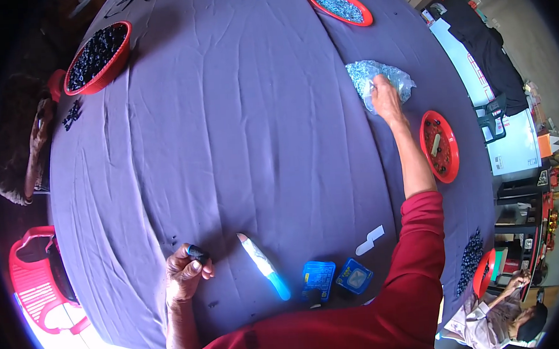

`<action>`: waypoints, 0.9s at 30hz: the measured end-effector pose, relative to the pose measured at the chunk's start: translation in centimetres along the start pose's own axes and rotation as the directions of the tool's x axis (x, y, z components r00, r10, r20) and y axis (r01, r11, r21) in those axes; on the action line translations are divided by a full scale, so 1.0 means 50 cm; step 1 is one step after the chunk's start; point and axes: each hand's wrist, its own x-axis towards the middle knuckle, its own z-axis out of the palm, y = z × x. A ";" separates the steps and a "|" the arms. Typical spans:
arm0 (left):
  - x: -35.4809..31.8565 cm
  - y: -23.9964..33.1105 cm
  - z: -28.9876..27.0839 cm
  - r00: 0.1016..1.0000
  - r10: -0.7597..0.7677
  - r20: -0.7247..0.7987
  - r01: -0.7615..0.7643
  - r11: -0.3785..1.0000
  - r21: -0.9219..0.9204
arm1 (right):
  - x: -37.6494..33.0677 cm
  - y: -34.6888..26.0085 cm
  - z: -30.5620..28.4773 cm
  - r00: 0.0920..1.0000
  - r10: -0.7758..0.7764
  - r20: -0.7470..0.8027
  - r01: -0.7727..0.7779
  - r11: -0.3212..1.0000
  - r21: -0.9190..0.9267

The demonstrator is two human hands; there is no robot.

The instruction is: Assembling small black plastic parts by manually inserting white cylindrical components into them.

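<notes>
My left hand point(182, 274) is closed near the front edge of the cloth-covered table. Between its thumb and fingers sits a small black rounded piece point(198, 254). Stretched far out to the right, my right hand point(385, 97) has its fingers drawn together at a clear plastic bag point(403, 83) full of tiny light-blue pieces. What those fingertips grip is too small to make out. Beside my left hand lies a stick-shaped tool point(256, 259) with a pointed tip, a white wrapped middle and a blue end.
Two blue packs point(319, 278) lie near my body, beside a white strip point(369, 240). A red dish point(440, 147) stands right; a red tray point(340, 7) of light-blue pieces is far off. A red basket point(99, 57) holds black pieces. Other people sit left and lower right.
</notes>
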 end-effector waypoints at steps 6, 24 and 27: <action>0.000 -0.003 -0.002 1.000 -0.005 -0.008 0.005 1.000 -0.001 | 0.029 0.023 0.026 0.887 0.458 0.051 -0.449 0.883 -0.135; 0.002 -0.007 -0.002 1.000 0.000 -0.018 -0.001 1.000 -0.023 | -0.006 0.133 -0.049 0.609 0.792 -0.037 -0.568 0.469 0.677; 0.001 -0.007 -0.002 1.000 0.002 -0.019 -0.003 1.000 -0.015 | -0.012 0.121 -0.092 0.640 0.762 -0.096 -0.479 0.494 0.725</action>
